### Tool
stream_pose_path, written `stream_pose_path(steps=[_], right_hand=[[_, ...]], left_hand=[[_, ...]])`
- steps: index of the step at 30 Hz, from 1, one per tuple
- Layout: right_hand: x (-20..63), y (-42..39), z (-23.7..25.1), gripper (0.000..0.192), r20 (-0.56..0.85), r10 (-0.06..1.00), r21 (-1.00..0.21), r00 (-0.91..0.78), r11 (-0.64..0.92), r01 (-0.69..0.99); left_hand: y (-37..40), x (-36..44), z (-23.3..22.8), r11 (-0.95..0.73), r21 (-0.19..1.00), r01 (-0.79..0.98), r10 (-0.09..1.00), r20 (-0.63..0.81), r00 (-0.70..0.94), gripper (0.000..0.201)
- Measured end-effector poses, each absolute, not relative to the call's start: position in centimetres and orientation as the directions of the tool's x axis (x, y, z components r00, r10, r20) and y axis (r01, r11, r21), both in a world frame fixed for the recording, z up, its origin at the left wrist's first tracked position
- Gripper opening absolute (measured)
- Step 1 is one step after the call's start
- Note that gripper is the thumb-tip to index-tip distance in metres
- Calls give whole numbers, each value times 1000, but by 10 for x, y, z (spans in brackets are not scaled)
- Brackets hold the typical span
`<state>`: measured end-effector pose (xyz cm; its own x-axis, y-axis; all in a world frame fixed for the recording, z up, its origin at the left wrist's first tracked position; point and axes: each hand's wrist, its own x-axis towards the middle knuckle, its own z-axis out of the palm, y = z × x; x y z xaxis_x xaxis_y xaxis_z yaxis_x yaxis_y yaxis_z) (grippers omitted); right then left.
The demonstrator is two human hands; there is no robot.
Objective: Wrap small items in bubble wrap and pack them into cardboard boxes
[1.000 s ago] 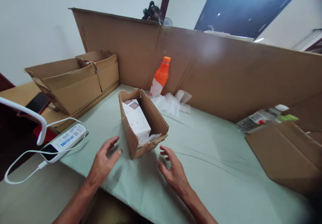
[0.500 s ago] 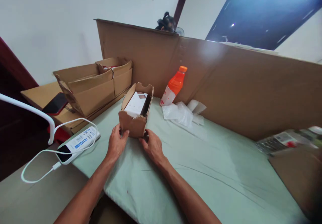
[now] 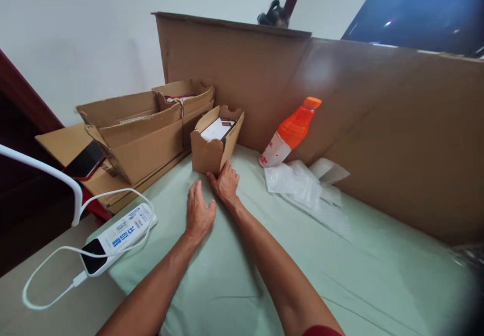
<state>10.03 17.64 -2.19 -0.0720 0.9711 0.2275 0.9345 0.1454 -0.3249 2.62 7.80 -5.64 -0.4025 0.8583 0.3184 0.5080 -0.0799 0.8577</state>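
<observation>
Two bare hands were in view at centre frame, both on the pale green cloth (image 3: 264,265). The right hand (image 3: 226,183) lay with fingers extended, fingertips touching the lower near corner of the small open cardboard box (image 3: 212,149); it gripped nothing. The left hand (image 3: 198,214) rested flat just below and left of it, fingers loosely spread, apart from the box and holding nothing.

The box stood upright, left of centre, close to the tall cardboard partition (image 3: 340,124). Inside it lay a white carton (image 3: 216,129) with a small dark square print; no lettering legible.

To the left of the box, larger open cartons (image 3: 139,134) sat stacked, with a dark phone (image 3: 83,159) lying on flattened board at their left.

In the lower left, a white power bank (image 3: 117,238) carried blue printing, too small to read, with a white cable (image 3: 49,265) looped around it.

Right of the box, an orange bottle (image 3: 291,132) with an orange cap and white label leaned against the partition; label text unreadable. Crumpled bubble wrap (image 3: 302,185) lay just beside its base.
</observation>
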Motion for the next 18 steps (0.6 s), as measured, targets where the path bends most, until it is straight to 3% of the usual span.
stream_pose_path(steps=[5, 9, 13, 18], right_hand=[[80, 213, -28, 61, 239, 968, -283, -71, 140, 949], [87, 211, -33, 49, 238, 943, -211, -233, 284, 935], [109, 176, -35, 50, 214, 890, -143, -403, 436, 888], [149, 97, -34, 49, 160, 873, -108, -461, 480, 871]], left_hand=[[75, 29, -61, -93, 812, 577, 873, 344, -344, 65], [76, 29, -64, -94, 793, 602, 880, 349, -322, 63], [79, 27, -65, -108, 787, 608, 878, 362, -312, 60], [73, 19, -56, -134, 808, 573, 897, 344, -276, 61]])
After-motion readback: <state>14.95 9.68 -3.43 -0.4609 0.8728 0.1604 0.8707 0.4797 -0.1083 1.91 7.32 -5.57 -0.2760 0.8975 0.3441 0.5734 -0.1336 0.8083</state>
